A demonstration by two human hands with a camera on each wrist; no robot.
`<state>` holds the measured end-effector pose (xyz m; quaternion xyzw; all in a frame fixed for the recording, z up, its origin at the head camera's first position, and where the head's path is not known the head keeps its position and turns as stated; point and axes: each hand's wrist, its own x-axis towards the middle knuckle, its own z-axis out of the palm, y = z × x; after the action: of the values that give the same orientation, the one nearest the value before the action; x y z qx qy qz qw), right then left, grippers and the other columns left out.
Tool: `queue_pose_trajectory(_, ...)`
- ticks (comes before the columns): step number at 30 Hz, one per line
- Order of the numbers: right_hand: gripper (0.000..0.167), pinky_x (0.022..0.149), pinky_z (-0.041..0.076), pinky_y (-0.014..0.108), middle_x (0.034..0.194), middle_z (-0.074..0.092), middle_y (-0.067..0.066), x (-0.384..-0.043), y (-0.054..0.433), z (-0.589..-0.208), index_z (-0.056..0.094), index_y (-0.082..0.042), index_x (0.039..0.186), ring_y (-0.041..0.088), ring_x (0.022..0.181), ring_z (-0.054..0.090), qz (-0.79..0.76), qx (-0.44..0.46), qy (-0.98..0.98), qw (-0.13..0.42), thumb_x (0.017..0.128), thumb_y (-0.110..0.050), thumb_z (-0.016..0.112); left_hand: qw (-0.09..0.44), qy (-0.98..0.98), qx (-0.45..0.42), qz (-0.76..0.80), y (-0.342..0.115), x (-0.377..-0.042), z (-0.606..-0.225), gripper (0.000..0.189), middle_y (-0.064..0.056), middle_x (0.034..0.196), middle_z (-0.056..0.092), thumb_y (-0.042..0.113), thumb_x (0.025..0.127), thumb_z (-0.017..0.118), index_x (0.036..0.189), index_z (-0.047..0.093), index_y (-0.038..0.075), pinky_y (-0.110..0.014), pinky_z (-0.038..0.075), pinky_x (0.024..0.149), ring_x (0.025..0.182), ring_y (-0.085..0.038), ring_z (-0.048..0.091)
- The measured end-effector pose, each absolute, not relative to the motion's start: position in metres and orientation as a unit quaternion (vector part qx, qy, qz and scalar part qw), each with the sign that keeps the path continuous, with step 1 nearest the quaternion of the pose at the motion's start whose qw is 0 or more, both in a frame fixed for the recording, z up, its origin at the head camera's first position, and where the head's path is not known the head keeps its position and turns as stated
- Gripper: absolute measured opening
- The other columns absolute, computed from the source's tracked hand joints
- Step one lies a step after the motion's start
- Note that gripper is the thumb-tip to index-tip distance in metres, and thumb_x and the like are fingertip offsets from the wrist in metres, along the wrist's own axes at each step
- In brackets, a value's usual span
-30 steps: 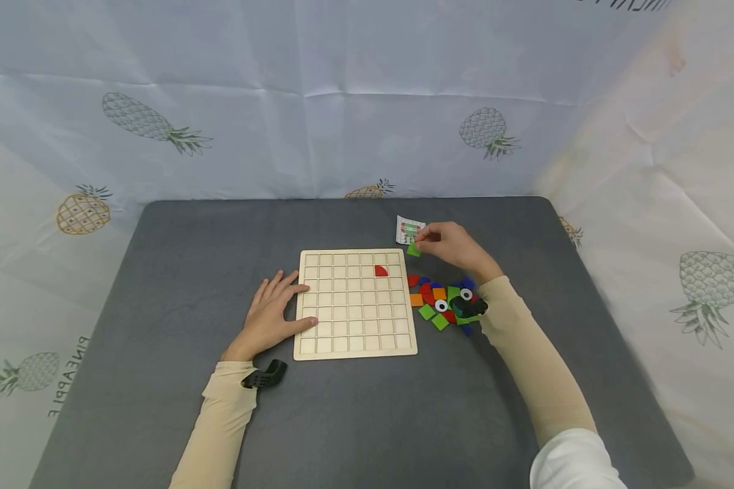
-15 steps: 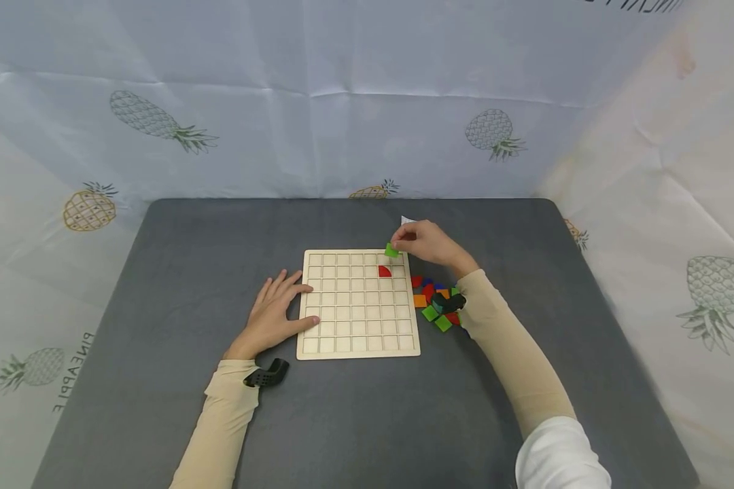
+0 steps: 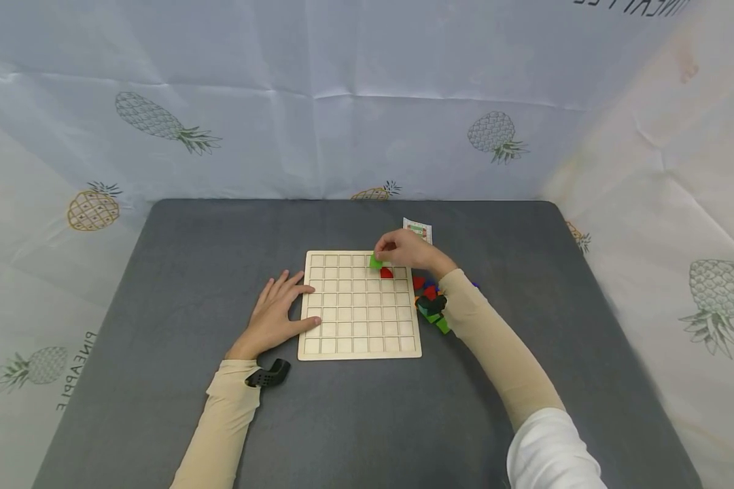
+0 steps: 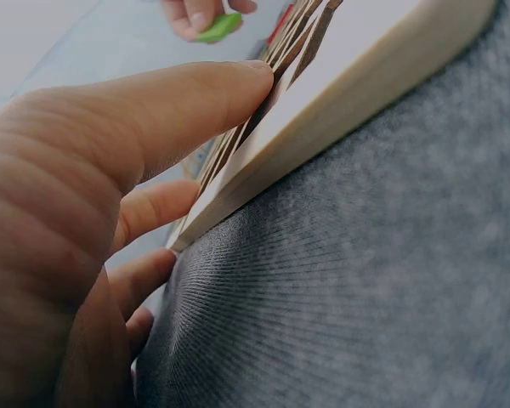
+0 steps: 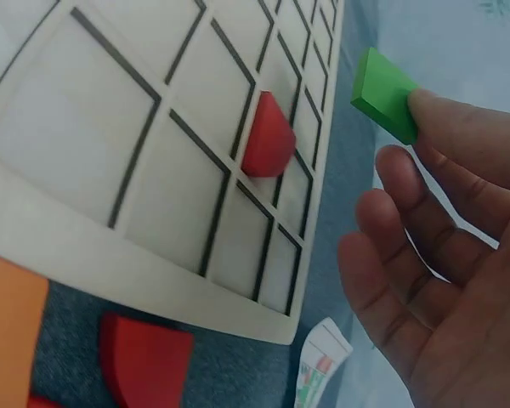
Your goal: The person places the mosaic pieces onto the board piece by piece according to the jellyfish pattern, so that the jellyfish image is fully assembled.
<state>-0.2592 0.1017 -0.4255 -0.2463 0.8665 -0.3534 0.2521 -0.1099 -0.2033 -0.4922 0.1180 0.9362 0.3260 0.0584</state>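
Loose pieces [image 3: 429, 293] lie right of the board [image 3: 359, 329].

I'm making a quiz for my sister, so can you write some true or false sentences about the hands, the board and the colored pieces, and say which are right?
1. The right hand is pinching a green piece. True.

2. The left hand is holding up a blue piece. False: the left hand touches the left edge of the board and holds no piece.

3. A red piece with a curved side is on the board. True.

4. The loose pieces are all to the left of the board. False: the loose pieces lie beside its right edge.

5. The small printed card lies off the board. True.
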Motion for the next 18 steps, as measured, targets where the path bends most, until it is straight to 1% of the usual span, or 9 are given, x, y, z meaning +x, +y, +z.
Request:
queue_pose_trajectory(4, 0.015, 0.075, 0.051, 0.030, 0.100, 0.070, 0.007, -0.260, 0.098, -0.431, 0.073, -0.010, 0.101, 0.020, 0.085, 0.060, -0.336, -0.255, 0.866, 0.269, 0.102, -0.021, 0.062, 0.061, 0.936, 0.116, 0.326, -0.203, -0.110, -0.491, 0.070, -0.009, 0.168, 0.027, 0.051, 0.084, 0.076, 0.142, 0.056, 0.018, -0.055, -0.002, 0.130, 0.160, -0.034, 0.008)
queue_pose_trajectory(6, 0.015, 0.075, 0.050, 0.031, 0.098, 0.069, 0.008, -0.260, 0.097, -0.432, 0.072, -0.009, 0.101, 0.020, 0.084, 0.058, -0.334, -0.259, 0.864, 0.275, 0.102, -0.020, 0.062, 0.060, 0.937, 0.115, 0.326, -0.203, -0.110, -0.491, 0.070, -0.010, 0.168, 0.027, 0.051, 0.084, 0.077, 0.142, 0.056, 0.018, -0.055, -0.002, 0.130, 0.160, -0.035, 0.008)
queue_pose_trajectory(9, 0.016, 0.072, 0.047, 0.033, 0.094, 0.068, 0.011, -0.259, 0.095, -0.433, 0.072, -0.006, 0.100, 0.021, 0.078, 0.053, -0.337, -0.258, 0.860, 0.284, 0.102, -0.017, 0.060, 0.058, 0.937, 0.114, 0.325, -0.203, -0.110, -0.491, 0.070, -0.010, 0.168, 0.027, 0.051, 0.084, 0.077, 0.142, 0.056, 0.018, -0.055, -0.002, 0.130, 0.160, -0.035, 0.008)
queue_pose_trajectory(18, 0.014, 0.070, 0.044, 0.030, 0.087, 0.066, 0.005, -0.259, 0.091, -0.441, 0.071, -0.009, 0.099, 0.016, 0.069, 0.048, -0.308, -0.267, 0.869, 0.281, 0.102, -0.017, 0.060, 0.059, 0.938, 0.111, 0.323, -0.202, -0.109, -0.492, 0.069, -0.009, 0.168, 0.028, 0.051, 0.084, 0.076, 0.142, 0.056, 0.019, -0.053, -0.002, 0.130, 0.160, -0.033, 0.008)
